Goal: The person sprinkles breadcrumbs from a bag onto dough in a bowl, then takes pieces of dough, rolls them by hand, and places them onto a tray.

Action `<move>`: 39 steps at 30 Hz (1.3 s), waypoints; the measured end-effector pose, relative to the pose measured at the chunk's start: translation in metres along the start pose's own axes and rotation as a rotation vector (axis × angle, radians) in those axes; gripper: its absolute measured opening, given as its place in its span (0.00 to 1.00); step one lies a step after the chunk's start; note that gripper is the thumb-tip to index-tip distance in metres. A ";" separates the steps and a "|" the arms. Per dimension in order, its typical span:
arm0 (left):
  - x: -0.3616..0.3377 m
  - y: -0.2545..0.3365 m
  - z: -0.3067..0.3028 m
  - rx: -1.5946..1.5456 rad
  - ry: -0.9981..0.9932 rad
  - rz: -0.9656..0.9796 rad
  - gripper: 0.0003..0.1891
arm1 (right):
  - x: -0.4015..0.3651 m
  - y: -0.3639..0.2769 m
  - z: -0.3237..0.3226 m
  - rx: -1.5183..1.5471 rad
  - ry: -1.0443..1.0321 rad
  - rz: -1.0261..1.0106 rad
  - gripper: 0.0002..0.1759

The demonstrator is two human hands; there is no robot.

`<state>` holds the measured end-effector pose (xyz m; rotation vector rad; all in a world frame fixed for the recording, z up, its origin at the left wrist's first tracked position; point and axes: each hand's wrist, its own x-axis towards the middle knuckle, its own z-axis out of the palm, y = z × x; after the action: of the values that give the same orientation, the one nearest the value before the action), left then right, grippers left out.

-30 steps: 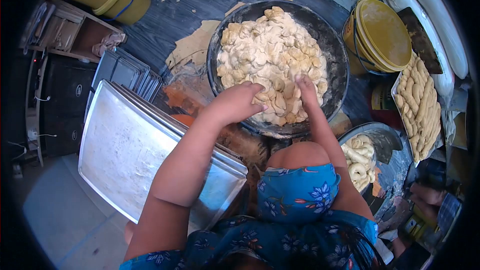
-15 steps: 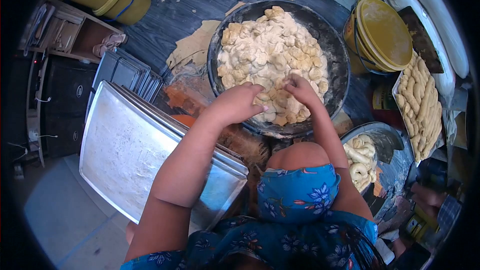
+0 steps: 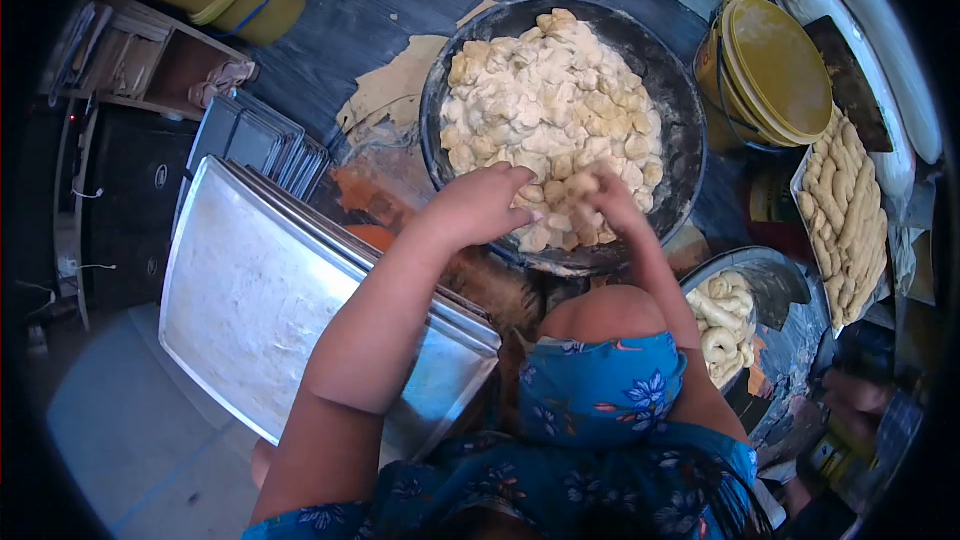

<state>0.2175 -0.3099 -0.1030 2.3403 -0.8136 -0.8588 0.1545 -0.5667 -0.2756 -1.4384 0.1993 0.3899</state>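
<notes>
Honestly, that big round basin (image 3: 690,130) was pretty beat up, black and scuffed with pale smears inside. It was heaped with dough lumps (image 3: 545,90), all knobbly and soft-looking, chalky cream with yellower ones poking through. From where I stood, the left hand (image 3: 480,205) had thumb and fingers spread at the heap's near side. The right hand (image 3: 618,202) curled over the lumps, too blurry to tell if it pinched one.
</notes>
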 end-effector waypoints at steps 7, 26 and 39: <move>0.000 0.007 -0.004 0.019 -0.040 -0.036 0.30 | 0.045 -0.002 -0.094 -0.711 0.594 -0.162 0.41; -0.003 0.004 -0.002 0.016 -0.027 -0.014 0.30 | -0.003 0.023 -0.021 -1.441 0.434 0.035 0.49; 0.006 0.001 0.003 0.038 -0.032 0.005 0.30 | -0.041 0.023 0.038 -1.396 0.208 -0.084 0.28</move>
<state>0.2185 -0.3150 -0.1066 2.3622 -0.8551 -0.8884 0.1039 -0.5328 -0.2773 -2.8565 -0.0013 0.2959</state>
